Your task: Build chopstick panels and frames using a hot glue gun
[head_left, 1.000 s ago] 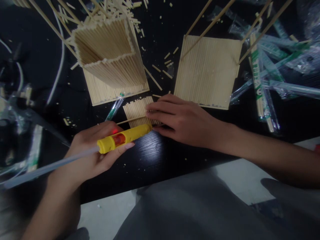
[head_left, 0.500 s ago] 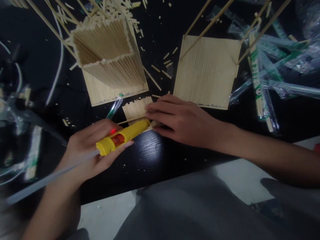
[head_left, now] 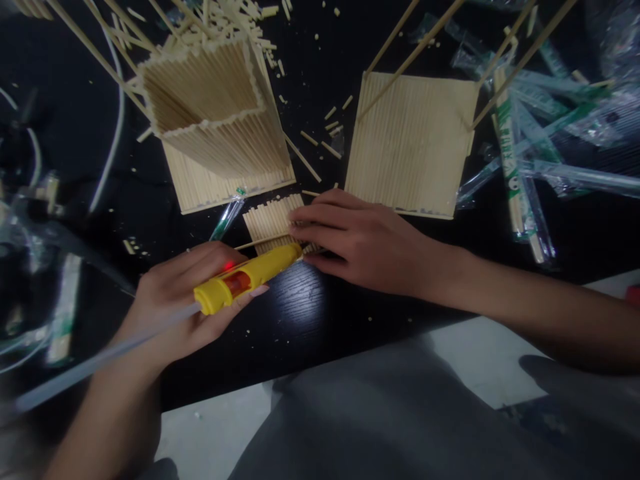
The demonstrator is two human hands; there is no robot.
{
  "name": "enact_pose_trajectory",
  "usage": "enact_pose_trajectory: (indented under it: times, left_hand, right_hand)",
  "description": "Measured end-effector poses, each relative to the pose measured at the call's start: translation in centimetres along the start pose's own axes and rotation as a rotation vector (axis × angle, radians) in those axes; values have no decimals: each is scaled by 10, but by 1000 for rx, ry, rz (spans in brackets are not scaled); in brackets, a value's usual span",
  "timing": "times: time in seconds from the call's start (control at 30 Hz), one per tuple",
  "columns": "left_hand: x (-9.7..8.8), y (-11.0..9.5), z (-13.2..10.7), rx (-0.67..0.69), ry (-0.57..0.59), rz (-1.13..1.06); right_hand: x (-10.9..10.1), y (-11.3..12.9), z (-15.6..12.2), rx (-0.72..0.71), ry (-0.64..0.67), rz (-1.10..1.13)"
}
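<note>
My left hand (head_left: pixel 175 303) is closed around a yellow glue gun (head_left: pixel 247 275) with a pale glue stick trailing out of its back toward the lower left. The gun's tip rests at the near edge of a small panel of short wooden sticks (head_left: pixel 270 220) on the black table (head_left: pixel 300 320). A single thin stick lies across this panel. My right hand (head_left: pixel 360 240) lies on the panel's right side, fingers flat and pressing down on the sticks.
A tall open box of wooden sticks (head_left: pixel 215 107) stands on a flat stick panel behind the small panel. A square stick panel (head_left: pixel 413 143) lies at the right. Plastic chopstick wrappers (head_left: pixel 545 147) pile at the far right. Long skewers, stick offcuts and white cables litter the back.
The glue gun's tip has crept slightly along the small panel's near edge. My right hand stays put on the sticks.
</note>
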State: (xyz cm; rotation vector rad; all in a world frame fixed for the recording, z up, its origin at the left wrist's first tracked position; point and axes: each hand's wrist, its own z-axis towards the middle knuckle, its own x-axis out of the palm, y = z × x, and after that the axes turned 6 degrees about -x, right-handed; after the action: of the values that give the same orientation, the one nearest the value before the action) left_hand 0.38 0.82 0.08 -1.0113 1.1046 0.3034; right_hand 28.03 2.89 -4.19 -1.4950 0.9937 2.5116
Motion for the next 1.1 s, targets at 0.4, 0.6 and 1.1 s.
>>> enact_pose_trajectory:
  times: [0.4,0.6,1.1]
  left_hand:
    - [0,-1,0,-2,34,-29]
    - [1,0,0,-11,43,-5]
    - [2,-1,-6,-63,14,71]
  right_hand:
    - [0,-1,0,-14,4,-28]
    - [0,-1,-1,-17,1,-39]
    - [1,-2,-1,-15,-12,-38]
